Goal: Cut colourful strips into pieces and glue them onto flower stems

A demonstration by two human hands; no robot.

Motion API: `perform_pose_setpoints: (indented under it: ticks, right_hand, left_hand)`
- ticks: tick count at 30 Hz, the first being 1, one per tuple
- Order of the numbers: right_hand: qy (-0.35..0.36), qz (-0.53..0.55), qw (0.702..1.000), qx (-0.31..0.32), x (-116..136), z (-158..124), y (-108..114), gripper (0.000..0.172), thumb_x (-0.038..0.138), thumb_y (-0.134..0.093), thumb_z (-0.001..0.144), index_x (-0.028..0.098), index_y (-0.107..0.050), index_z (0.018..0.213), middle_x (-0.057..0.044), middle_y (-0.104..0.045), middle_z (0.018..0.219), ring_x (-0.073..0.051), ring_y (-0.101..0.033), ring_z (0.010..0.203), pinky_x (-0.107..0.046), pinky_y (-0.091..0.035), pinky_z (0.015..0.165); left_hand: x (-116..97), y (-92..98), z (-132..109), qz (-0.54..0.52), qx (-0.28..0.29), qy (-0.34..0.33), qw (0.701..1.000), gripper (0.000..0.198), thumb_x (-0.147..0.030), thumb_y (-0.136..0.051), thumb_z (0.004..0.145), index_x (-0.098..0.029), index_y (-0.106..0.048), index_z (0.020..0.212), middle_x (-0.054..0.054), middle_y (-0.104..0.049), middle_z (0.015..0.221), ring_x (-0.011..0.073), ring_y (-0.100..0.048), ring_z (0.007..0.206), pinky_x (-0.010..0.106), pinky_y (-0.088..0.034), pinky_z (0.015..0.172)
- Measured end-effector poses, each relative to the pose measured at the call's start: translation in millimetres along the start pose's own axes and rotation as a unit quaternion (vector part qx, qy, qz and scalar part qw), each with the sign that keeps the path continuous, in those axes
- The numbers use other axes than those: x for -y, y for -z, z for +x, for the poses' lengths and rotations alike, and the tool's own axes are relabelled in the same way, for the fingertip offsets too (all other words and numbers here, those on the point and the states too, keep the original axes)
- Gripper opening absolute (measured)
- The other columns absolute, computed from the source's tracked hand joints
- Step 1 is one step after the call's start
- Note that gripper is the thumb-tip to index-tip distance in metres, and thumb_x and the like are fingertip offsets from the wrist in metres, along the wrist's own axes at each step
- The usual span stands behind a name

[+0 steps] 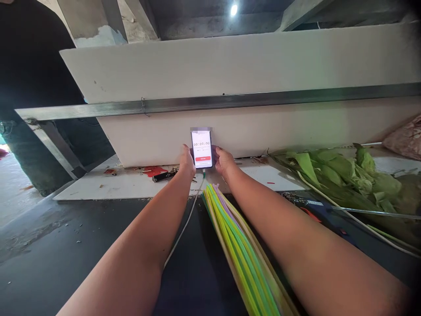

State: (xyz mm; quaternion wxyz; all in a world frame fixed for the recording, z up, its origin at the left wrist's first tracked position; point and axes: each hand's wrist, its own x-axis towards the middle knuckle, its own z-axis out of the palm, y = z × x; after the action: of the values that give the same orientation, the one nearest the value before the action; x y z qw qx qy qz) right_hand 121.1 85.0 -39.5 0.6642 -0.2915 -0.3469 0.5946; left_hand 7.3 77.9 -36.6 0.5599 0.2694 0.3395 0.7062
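Note:
A phone (202,150) stands nearly upright in front of the pale board, its lit screen showing a row of zeros and a red button. My left hand (187,160) is closed at its left edge. At the right edge, my right hand (224,160) has its fingers curled against the phone's side, some of them hidden behind it. A white cable (186,224) runs from the phone's bottom end down past my left forearm. Between my forearms lies a bundle of long thin strands (243,245) in yellow, green, purple and tan.
Dark keys or a small tool (164,175) lie by a red patch left of the phone. Green leaves (348,171) are heaped at the right, near a filled bag (404,138). A metal bar (230,103) crosses the board. A person in dark clothing (36,57) stands at the left.

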Motion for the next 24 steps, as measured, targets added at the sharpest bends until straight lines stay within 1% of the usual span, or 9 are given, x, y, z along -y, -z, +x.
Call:
perform_pose_setpoints:
  ticks: [4, 8, 13, 15, 17, 18, 20, 22, 24]
  right_hand:
    - [-0.005, -0.035, 0.999, -0.019, 6.0, -2.5, 3.6, 0.030, 0.029, -0.053, 0.088, 0.016, -0.054, 0.115, -0.008, -0.057, 0.114, -0.020, -0.059, 0.094, -0.040, -0.050, 0.079]
    - [-0.010, -0.083, 0.995, -0.047, 23.7, -9.2, 7.4, 0.030, 0.030, -0.053, 0.088, 0.016, -0.054, 0.115, -0.008, -0.057, 0.115, -0.020, -0.059, 0.095, -0.040, -0.050, 0.079]
    - [-0.017, -0.184, 0.981, -0.064, 63.3, -38.9, 10.5, 0.032, 0.030, -0.054, 0.088, 0.016, -0.053, 0.117, -0.008, -0.056, 0.116, -0.021, -0.059, 0.096, -0.041, -0.050, 0.080]
    - [-0.026, -0.239, 0.969, -0.050, 79.7, -63.5, 9.5, 0.032, 0.029, -0.054, 0.088, 0.016, -0.053, 0.117, -0.008, -0.056, 0.116, -0.021, -0.059, 0.096, -0.041, -0.050, 0.080]
    - [-0.039, -0.306, 0.951, -0.032, 93.5, -95.9, 7.0, 0.028, 0.029, -0.052, 0.089, 0.018, -0.054, 0.115, -0.008, -0.056, 0.117, -0.020, -0.058, 0.096, -0.040, -0.050, 0.081]
    - [-0.044, -0.342, 0.938, -0.023, 99.2, -114.7, 5.5, 0.031, 0.029, -0.054, 0.088, 0.016, -0.053, 0.116, -0.008, -0.056, 0.116, -0.021, -0.059, 0.096, -0.041, -0.050, 0.080]
    - [-0.056, -0.416, 0.908, -0.005, 107.8, -156.0, 2.3, 0.031, 0.029, -0.053, 0.088, 0.016, -0.053, 0.116, -0.008, -0.056, 0.116, -0.021, -0.059, 0.096, -0.041, -0.050, 0.080]
    - [-0.058, -0.484, 0.873, 0.012, 113.0, -200.0, 0.1, 0.031, 0.029, -0.054, 0.088, 0.016, -0.053, 0.116, -0.008, -0.056, 0.116, -0.021, -0.059, 0.096, -0.041, -0.050, 0.080]
    - [-0.051, -0.542, 0.838, 0.028, 115.0, -244.1, -1.0, 0.031, 0.029, -0.054, 0.088, 0.017, -0.053, 0.116, -0.008, -0.056, 0.117, -0.021, -0.058, 0.097, -0.041, -0.050, 0.080]
  left_hand:
    - [-6.4, 2.2, -5.4, 0.043, -0.017, -0.016, 0.999, 0.050, -0.059, -0.037, 0.083, -0.015, -0.061, 0.089, 0.011, -0.066, 0.094, 0.0238, -0.060, 0.099, 0.036, -0.046, 0.083]
    - [-21.4, 7.1, -16.7, 0.099, -0.051, -0.042, 0.993, 0.044, -0.056, -0.039, 0.083, -0.017, -0.060, 0.082, 0.009, -0.063, 0.102, 0.0211, -0.053, 0.108, 0.033, -0.038, 0.093]
    - [-57.4, 13.3, -56.2, 0.155, -0.087, -0.066, 0.982, 0.039, -0.053, -0.041, 0.083, -0.019, -0.058, 0.086, 0.009, -0.058, 0.110, 0.0217, -0.046, 0.116, 0.036, -0.031, 0.098]
    - [-74.8, 14.0, -81.7, 0.168, -0.093, -0.076, 0.978, 0.036, -0.051, -0.042, 0.084, -0.019, -0.058, 0.087, 0.009, -0.057, 0.111, 0.0217, -0.046, 0.116, 0.036, -0.032, 0.097]
    - [-92.0, 13.1, -111.5, 0.176, -0.101, -0.084, 0.976, 0.035, -0.049, -0.043, 0.084, -0.019, -0.058, 0.089, 0.010, -0.058, 0.111, 0.0219, -0.047, 0.115, 0.035, -0.035, 0.095]
    - [-100.2, 12.0, -127.5, 0.179, -0.107, -0.088, 0.974, 0.034, -0.048, -0.043, 0.085, -0.018, -0.059, 0.091, 0.010, -0.057, 0.111, 0.0220, -0.048, 0.114, 0.035, -0.037, 0.093]
    - [-114.4, 8.6, -161.5, 0.185, -0.114, -0.094, 0.971, 0.034, -0.044, -0.044, 0.086, -0.016, -0.059, 0.100, 0.010, -0.057, 0.112, 0.0219, -0.052, 0.108, 0.037, -0.042, 0.088]
    - [-124.5, 4.0, -197.9, 0.192, -0.117, -0.104, 0.969, 0.034, -0.034, -0.051, 0.086, -0.016, -0.052, 0.115, 0.009, -0.055, 0.115, 0.0202, -0.056, 0.098, 0.041, -0.048, 0.082]
    - [-128.7, -1.6, -237.0, 0.201, -0.115, -0.106, 0.967, 0.034, -0.032, -0.051, 0.086, -0.016, -0.052, 0.116, 0.009, -0.055, 0.116, 0.0198, -0.056, 0.097, 0.041, -0.049, 0.081]
